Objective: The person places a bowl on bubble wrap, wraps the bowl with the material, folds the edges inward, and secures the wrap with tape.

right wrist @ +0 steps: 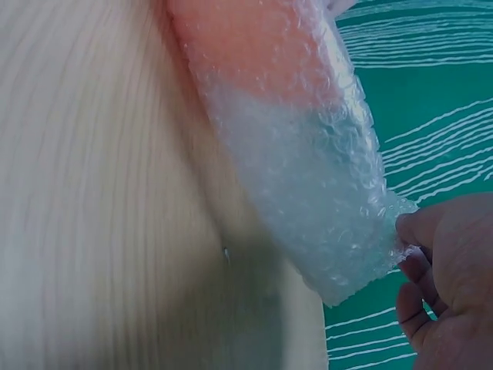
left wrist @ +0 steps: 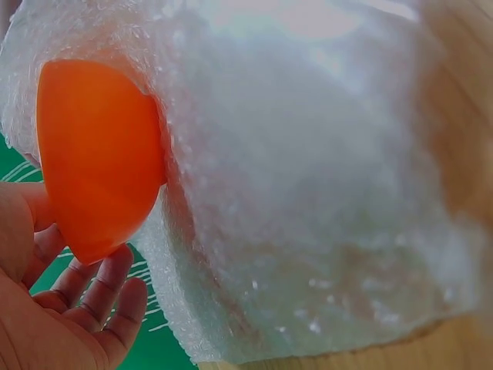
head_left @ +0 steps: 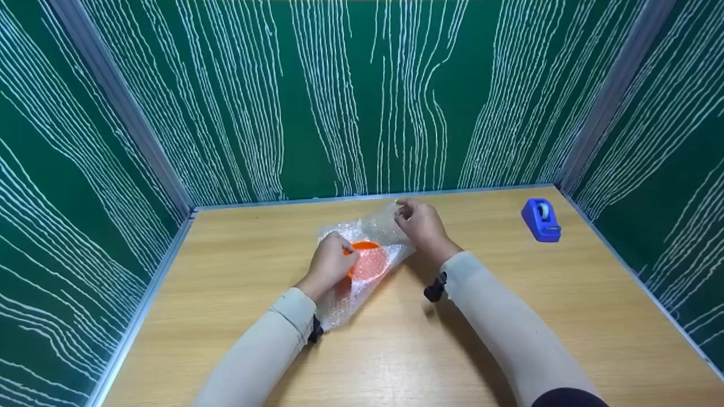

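An orange bowl (left wrist: 100,162) lies partly covered by a sheet of bubble wrap (left wrist: 308,193), its bare side showing on the left. My left hand (head_left: 331,261) grips the bowl's edge between thumb and fingers, as the left wrist view shows up close. In the head view, the wrap reaches from below that hand up toward the back right, with orange showing through its middle. My right hand (head_left: 423,226) pinches the upper right corner of the wrap between thumb and forefinger. That corner is pulled out away from the bowl in the right wrist view.
A blue tape dispenser (head_left: 541,220) stands on the wooden table (head_left: 237,271) at the back right, beyond my right arm. Green panels (head_left: 362,102) with wavy white lines rise along the table's back and both sides.
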`<state>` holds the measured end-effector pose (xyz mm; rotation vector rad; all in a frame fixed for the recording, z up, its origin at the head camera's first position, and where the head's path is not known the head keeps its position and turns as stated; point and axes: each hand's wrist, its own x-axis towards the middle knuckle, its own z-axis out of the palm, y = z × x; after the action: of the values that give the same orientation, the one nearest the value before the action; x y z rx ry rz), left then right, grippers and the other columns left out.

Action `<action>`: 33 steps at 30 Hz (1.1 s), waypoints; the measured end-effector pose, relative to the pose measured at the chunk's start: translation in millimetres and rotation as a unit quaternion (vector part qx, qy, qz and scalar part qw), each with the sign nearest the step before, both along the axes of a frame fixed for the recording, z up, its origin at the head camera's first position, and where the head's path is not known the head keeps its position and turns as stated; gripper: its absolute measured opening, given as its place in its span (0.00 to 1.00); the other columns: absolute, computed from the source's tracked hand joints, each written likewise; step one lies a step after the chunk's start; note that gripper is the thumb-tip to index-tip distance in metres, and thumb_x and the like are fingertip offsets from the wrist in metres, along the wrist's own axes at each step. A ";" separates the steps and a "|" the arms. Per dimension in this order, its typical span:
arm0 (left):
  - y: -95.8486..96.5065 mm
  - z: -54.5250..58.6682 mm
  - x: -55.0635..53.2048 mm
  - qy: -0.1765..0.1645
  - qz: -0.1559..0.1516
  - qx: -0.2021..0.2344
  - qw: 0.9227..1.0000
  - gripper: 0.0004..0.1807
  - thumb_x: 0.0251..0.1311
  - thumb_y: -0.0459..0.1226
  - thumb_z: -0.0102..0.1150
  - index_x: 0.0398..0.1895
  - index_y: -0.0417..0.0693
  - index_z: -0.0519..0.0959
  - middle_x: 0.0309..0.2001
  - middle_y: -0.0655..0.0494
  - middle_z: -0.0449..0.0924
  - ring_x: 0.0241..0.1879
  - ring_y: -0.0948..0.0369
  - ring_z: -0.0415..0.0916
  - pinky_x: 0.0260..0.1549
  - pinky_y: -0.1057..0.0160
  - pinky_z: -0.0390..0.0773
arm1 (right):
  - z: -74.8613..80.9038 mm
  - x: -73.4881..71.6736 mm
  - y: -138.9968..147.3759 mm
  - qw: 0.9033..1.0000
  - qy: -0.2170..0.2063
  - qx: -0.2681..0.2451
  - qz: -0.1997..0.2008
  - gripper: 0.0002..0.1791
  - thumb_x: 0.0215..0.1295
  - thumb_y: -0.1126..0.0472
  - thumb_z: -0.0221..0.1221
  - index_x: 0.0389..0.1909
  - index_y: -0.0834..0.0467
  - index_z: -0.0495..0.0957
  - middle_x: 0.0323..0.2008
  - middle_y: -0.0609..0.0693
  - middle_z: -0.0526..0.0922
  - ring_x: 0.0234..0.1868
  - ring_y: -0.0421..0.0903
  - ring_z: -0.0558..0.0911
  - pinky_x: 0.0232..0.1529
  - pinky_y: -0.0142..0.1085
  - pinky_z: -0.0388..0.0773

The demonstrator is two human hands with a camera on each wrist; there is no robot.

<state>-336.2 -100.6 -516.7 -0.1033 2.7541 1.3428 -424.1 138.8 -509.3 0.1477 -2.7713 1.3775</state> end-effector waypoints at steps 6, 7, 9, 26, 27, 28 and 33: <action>-0.4 -0.2 -0.6 -0.007 0.001 0.008 1.000 0.12 0.77 0.36 0.72 0.54 0.49 0.78 0.52 0.51 0.79 0.51 0.53 0.81 0.58 0.57 0.91 | 7.0 8.4 -5.9 1.000 -0.011 0.003 0.007 0.27 0.81 0.64 0.68 0.76 0.47 0.80 0.59 0.51 0.89 0.61 0.52 0.87 0.71 0.47 0.87; -1.1 -0.8 -1.6 -0.009 0.000 0.012 1.000 0.12 0.77 0.36 0.72 0.54 0.49 0.78 0.52 0.50 0.79 0.51 0.53 0.81 0.59 0.57 0.91 | 7.8 9.9 -7.0 1.000 -0.011 0.005 0.010 0.27 0.81 0.63 0.69 0.76 0.47 0.80 0.59 0.50 0.89 0.61 0.52 0.87 0.71 0.47 0.87; -2.8 -2.5 -4.1 -0.011 -0.004 0.018 1.000 0.12 0.77 0.36 0.72 0.54 0.49 0.78 0.53 0.50 0.79 0.51 0.52 0.81 0.59 0.57 0.91 | 9.1 13.0 -9.3 1.000 -0.006 0.015 0.016 0.26 0.81 0.63 0.69 0.75 0.47 0.80 0.59 0.50 0.89 0.62 0.52 0.87 0.71 0.46 0.87; 1.8 -0.8 2.0 0.009 0.001 -0.009 1.000 0.13 0.78 0.37 0.72 0.55 0.49 0.77 0.55 0.50 0.80 0.56 0.53 0.81 0.67 0.52 0.89 | 10.4 37.7 -22.0 0.993 0.054 0.066 0.086 0.15 0.79 0.62 0.71 0.62 0.55 0.88 0.52 0.50 0.94 0.57 0.52 0.90 0.68 0.47 0.89; 1.4 -1.1 2.0 0.009 0.000 -0.007 1.000 0.13 0.78 0.37 0.72 0.55 0.49 0.77 0.55 0.50 0.80 0.56 0.53 0.81 0.66 0.52 0.89 | 10.4 39.7 -22.7 0.992 0.052 0.067 0.089 0.14 0.78 0.62 0.71 0.61 0.55 0.88 0.52 0.50 0.93 0.57 0.51 0.90 0.68 0.46 0.89; 1.0 -1.8 1.7 0.007 -0.001 -0.005 1.000 0.13 0.78 0.38 0.72 0.56 0.49 0.77 0.55 0.50 0.80 0.56 0.53 0.81 0.66 0.52 0.89 | 10.3 41.6 -23.5 0.992 0.051 0.067 0.091 0.13 0.79 0.62 0.71 0.60 0.53 0.89 0.51 0.49 0.93 0.56 0.51 0.90 0.68 0.46 0.89; -0.5 -3.0 -1.0 0.016 -0.008 -0.005 1.000 0.11 0.78 0.36 0.71 0.54 0.47 0.79 0.53 0.50 0.80 0.54 0.53 0.82 0.63 0.51 0.91 | 10.2 50.7 -27.5 0.989 0.065 0.078 0.111 0.11 0.77 0.63 0.72 0.56 0.52 0.91 0.52 0.48 0.94 0.56 0.51 0.90 0.69 0.48 0.88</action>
<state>-337.2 -101.0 -519.7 -0.0613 2.7821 1.3395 -373.4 111.3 -499.1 0.5469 -2.8182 1.1392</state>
